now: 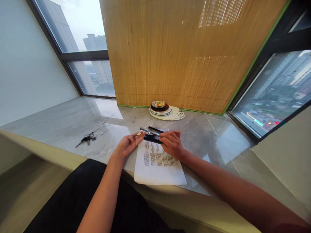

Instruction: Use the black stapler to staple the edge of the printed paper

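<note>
Currently right hand (172, 143) grip closed on black stapler (152, 138), hinged open over printed sheet (159, 173) on bench (194, 129); left hand (126, 144) loosely open, small pale block (138, 133) at its fingers.

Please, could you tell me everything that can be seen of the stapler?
The stapler is black, with glossy parts that look like plastic and a silvery metal rail. It is spread open, its long parts apart. The right hand holds it above the far part of the printed sheet. The left hand's fingertips are close to it; whether they touch is unclear.
</note>
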Tool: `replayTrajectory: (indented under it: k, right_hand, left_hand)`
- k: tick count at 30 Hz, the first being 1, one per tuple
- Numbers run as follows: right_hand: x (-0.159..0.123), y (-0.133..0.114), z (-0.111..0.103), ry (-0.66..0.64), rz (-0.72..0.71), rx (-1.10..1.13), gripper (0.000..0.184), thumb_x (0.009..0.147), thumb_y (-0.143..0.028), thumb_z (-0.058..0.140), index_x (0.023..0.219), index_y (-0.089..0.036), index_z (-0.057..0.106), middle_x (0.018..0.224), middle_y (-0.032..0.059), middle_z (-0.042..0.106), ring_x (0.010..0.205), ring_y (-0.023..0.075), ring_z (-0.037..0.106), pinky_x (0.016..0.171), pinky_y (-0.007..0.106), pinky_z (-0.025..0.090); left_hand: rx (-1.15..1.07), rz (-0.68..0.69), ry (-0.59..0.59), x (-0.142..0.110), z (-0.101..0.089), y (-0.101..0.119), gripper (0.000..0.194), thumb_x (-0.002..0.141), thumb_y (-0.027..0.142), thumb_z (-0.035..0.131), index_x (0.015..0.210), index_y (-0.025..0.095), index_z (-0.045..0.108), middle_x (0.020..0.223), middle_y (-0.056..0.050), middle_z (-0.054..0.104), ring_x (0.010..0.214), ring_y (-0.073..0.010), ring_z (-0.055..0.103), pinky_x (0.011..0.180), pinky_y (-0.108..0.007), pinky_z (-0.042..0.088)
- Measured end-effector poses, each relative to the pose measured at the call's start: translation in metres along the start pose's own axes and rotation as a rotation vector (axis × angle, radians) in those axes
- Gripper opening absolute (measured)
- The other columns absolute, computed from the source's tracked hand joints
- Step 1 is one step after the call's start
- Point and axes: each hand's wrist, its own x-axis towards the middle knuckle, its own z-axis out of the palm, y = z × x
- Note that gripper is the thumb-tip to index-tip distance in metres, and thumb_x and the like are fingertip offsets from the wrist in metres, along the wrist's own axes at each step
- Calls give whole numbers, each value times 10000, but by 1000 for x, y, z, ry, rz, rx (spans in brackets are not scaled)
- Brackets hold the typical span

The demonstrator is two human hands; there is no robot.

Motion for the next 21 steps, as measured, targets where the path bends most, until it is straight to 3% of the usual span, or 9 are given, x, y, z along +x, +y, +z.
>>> replayTrajectory:
  k: [5, 10, 14, 21]
  right_hand:
    - [5, 3, 4, 79, 522, 109, 126, 824, -216, 784, 899, -241, 685, 960, 21, 774, 918, 238, 697, 931, 441, 400]
    - [3, 13, 9, -15, 929, 358, 242, 721, -364, 848, 865, -233, 704, 833, -5, 745, 793, 222, 670, 781, 353, 478]
    - [0, 16, 13, -75, 1025, 501, 311, 683, -433, 857, 827, -220, 682, 801, -2, 722, 779, 217, 664, 723, 338, 489]
    - [-2, 17, 18, -153, 1007, 611, 359, 650, -451, 867, 796, -210, 645, 856, 11, 736, 821, 233, 704, 773, 371, 531]
  left_hand:
    - [20, -9, 4, -3, 5, 0, 928, 632, -128, 378, 1556, -93, 293, 1273, -305, 692, 1240, -332, 678, 995, -322, 628]
    - [98, -6, 5, -2, 5, -2, 587, 835, -89, 464, 1421, -129, 472, 1310, -363, 650, 1276, -373, 646, 1043, -339, 601]
    - [184, -5, -39, -5, 5, -3, 372, 905, -11, 563, 1259, -104, 628, 1304, -363, 655, 1254, -378, 662, 1048, -341, 597]
    - [307, -36, -115, -10, 6, -6, 292, 923, 21, 643, 1202, -33, 709, 1286, -305, 692, 1172, -326, 722, 1038, -325, 602]
